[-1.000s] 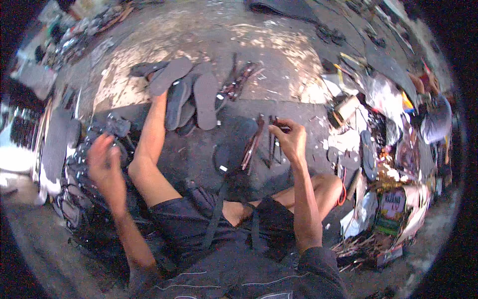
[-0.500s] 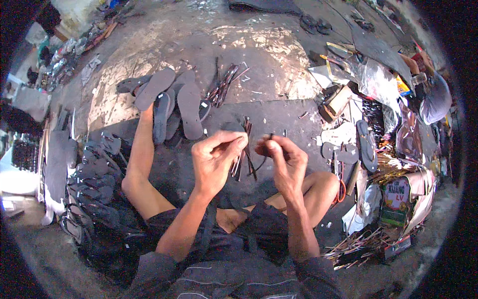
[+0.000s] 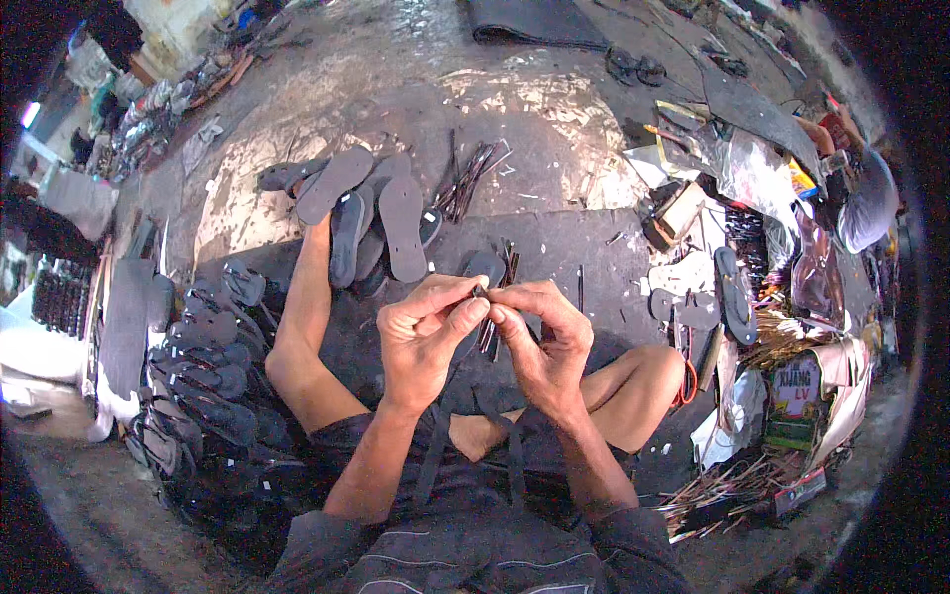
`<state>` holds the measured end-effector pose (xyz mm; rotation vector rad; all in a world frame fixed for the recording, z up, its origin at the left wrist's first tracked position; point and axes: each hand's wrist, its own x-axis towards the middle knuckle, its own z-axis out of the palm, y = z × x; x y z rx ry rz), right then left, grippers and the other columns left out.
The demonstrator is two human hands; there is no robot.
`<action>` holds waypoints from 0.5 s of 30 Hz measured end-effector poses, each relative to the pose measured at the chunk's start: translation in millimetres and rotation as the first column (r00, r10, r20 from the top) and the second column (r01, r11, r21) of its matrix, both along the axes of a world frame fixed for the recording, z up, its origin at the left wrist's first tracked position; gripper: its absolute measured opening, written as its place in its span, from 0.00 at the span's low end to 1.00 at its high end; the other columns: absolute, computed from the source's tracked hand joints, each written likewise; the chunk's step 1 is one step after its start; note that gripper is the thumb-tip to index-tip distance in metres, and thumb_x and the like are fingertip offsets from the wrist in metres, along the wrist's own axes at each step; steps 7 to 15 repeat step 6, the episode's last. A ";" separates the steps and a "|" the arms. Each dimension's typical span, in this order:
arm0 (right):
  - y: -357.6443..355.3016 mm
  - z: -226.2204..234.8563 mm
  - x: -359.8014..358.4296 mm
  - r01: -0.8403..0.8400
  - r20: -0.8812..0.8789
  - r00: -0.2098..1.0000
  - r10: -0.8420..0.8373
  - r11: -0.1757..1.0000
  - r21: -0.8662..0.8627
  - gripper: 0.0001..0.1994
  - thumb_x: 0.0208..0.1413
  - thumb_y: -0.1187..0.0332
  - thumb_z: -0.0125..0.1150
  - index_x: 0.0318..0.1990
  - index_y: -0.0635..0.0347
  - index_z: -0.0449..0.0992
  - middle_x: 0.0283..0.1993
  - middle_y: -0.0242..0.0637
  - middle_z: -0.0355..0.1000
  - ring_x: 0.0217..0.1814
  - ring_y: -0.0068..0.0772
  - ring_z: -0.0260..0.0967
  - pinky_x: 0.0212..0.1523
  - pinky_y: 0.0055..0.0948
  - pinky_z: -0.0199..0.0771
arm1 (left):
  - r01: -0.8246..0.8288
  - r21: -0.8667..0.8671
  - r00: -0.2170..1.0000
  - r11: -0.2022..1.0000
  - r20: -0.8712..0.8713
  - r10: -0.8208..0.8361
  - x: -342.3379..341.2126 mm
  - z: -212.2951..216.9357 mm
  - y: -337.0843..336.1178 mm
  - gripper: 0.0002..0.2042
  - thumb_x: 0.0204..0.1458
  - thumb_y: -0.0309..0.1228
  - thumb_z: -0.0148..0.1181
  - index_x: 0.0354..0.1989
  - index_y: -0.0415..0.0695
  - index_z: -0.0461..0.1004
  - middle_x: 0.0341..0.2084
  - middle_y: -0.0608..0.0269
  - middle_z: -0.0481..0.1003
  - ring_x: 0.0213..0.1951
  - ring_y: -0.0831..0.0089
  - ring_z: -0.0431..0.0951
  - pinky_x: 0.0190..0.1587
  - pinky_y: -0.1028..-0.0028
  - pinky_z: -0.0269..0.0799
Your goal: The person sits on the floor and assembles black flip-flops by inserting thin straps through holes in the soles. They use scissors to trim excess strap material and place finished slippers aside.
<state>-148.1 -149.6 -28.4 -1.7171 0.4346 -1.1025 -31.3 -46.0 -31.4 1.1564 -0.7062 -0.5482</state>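
Observation:
My left hand (image 3: 424, 335) and my right hand (image 3: 546, 342) meet in front of me, fingertips nearly touching. Both pinch a small dark strip (image 3: 481, 292) between thumb and forefinger; most of it is hidden by the fingers. Just beyond and beneath the hands, a few thin dark strips (image 3: 511, 265) lie on the dark mat (image 3: 554, 238). A dark rounded sole-like piece (image 3: 485, 265) shows partly behind my fingertips.
Grey sandal soles (image 3: 401, 228) lie at my left foot, with a bundle of strips (image 3: 473, 183) beyond. Many dark sandals (image 3: 213, 381) are heaped at left. On the right are a sandal (image 3: 733, 295), a wooden block (image 3: 677, 216), plastic bags and loose strips (image 3: 727, 495). Another person sits far right.
My hands have come together from apart, the right moving left towards the left. Both now pinch at one spot. The whole view has shifted slightly.

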 end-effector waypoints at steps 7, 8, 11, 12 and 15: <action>-3.6 -20.3 -1.1 -0.080 -0.027 0.996 0.089 0.970 0.229 0.08 0.57 0.78 0.71 0.44 0.64 0.85 0.44 0.43 0.84 0.45 0.41 0.82 0.47 0.35 0.81 | 0.019 0.135 0.990 0.991 -0.143 0.000 3.8 -15.5 -5.4 0.11 0.59 0.18 0.68 0.51 0.34 0.83 0.47 0.55 0.82 0.48 0.72 0.82 0.53 0.76 0.80; -3.6 -20.3 -1.1 -0.080 -0.027 0.996 0.089 0.970 0.229 0.08 0.57 0.78 0.71 0.44 0.64 0.85 0.44 0.43 0.84 0.45 0.41 0.82 0.47 0.35 0.81 | 0.019 0.135 0.990 0.991 -0.143 0.000 3.8 -15.5 -5.4 0.11 0.59 0.18 0.68 0.51 0.34 0.83 0.47 0.55 0.82 0.48 0.72 0.82 0.53 0.76 0.80; -3.6 -20.3 -1.1 -0.080 -0.027 0.996 0.089 0.970 0.229 0.08 0.57 0.78 0.71 0.44 0.64 0.85 0.44 0.43 0.84 0.45 0.41 0.82 0.47 0.35 0.81 | 0.019 0.135 0.990 0.991 -0.143 0.000 3.8 -15.5 -5.4 0.11 0.59 0.18 0.68 0.51 0.34 0.83 0.47 0.55 0.82 0.48 0.72 0.82 0.53 0.76 0.80; -3.6 -20.3 -1.1 -0.080 -0.027 0.996 0.089 0.970 0.229 0.08 0.57 0.78 0.71 0.44 0.64 0.85 0.44 0.43 0.84 0.45 0.41 0.82 0.47 0.35 0.81 | 0.019 0.135 0.990 0.991 -0.143 0.000 3.8 -15.5 -5.4 0.11 0.59 0.18 0.68 0.51 0.34 0.83 0.47 0.55 0.82 0.48 0.72 0.82 0.53 0.76 0.80; -3.6 -20.3 -1.1 -0.080 -0.027 0.996 0.089 0.970 0.229 0.08 0.57 0.78 0.71 0.44 0.64 0.85 0.44 0.43 0.84 0.45 0.41 0.82 0.47 0.35 0.81 | 0.019 0.135 0.990 0.991 -0.143 0.000 3.8 -15.5 -5.4 0.11 0.59 0.18 0.68 0.51 0.34 0.83 0.47 0.55 0.82 0.48 0.72 0.82 0.53 0.76 0.80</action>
